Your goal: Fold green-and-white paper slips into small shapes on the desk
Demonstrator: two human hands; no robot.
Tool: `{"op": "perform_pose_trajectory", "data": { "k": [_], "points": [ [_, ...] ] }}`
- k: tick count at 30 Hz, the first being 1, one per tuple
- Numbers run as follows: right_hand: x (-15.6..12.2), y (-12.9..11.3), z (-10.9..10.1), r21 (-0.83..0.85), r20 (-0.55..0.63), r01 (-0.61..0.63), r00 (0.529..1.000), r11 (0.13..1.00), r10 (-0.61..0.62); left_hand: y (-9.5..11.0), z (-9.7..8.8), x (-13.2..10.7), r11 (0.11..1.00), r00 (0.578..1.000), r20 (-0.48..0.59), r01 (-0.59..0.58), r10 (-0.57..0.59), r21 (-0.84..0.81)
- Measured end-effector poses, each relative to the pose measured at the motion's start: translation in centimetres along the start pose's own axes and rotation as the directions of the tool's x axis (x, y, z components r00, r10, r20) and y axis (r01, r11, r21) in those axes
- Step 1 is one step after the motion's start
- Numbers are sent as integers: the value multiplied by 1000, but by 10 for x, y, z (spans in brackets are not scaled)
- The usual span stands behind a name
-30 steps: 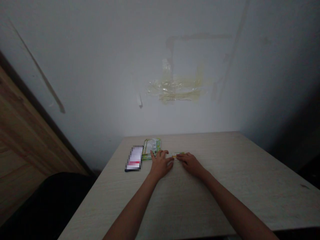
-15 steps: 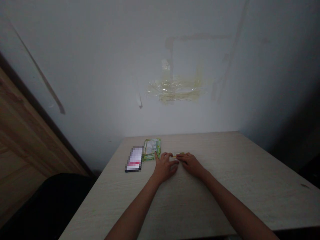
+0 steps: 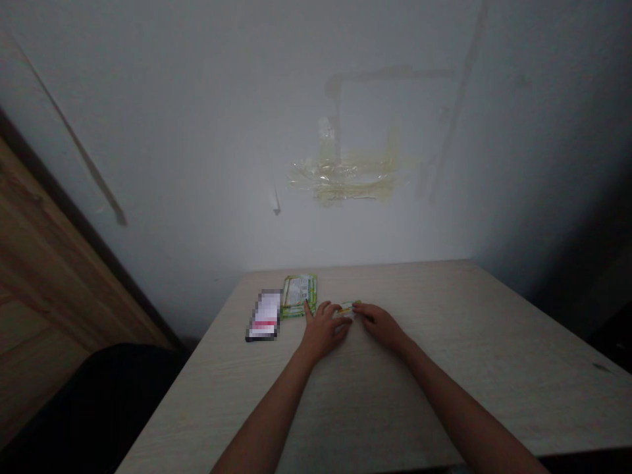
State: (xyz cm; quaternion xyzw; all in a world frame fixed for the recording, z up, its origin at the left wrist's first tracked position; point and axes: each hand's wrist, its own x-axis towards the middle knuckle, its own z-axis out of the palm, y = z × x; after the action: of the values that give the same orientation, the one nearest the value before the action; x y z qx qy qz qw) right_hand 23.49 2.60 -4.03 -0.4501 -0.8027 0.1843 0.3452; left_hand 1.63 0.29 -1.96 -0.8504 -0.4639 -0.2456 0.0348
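Between my hands lies a small flat green, white and yellow packet [image 3: 348, 307], partly covered by fingers. My left hand [image 3: 323, 330] rests on the table with its fingers spread. One of its fingers reaches the lower edge of a green-and-white packet stack [image 3: 300, 294], and others lie at the left end of the small packet. My right hand [image 3: 381, 324] has its fingers bent and closed together at the small packet's right end. Its thumb tip is hard to make out in the dim light.
A phone [image 3: 265, 316] with a blurred screen lies left of the stack. The pale wooden table [image 3: 444, 382] meets a wall [image 3: 212, 164] with peeling clear tape [image 3: 345, 178]. A dark rounded object [image 3: 113, 395] stands at the left, by a wooden panel [image 3: 59, 263].
My right fingers have shifted slightly right along the small packet, and more of its printed surface shows. My left hand stays nearly where it was.
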Motion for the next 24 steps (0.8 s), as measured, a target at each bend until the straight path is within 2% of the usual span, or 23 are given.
{"op": "perform_pose_trajectory", "data": {
  "k": [4,15,24],
  "points": [
    [-1,-3,-2,21,-2,-25,1000,999,25,-1,1,0,1000,1000,19,9,-9,-22],
    [-2,-15,-4,-95,-19,-47,999,994,46,-1,0,1,998,998,18,65,-65,1],
    [0,-13,-1,-179,-23,12,1000,984,-17,-5,2,2,996,996,28,87,-87,-7]
  ]
}}
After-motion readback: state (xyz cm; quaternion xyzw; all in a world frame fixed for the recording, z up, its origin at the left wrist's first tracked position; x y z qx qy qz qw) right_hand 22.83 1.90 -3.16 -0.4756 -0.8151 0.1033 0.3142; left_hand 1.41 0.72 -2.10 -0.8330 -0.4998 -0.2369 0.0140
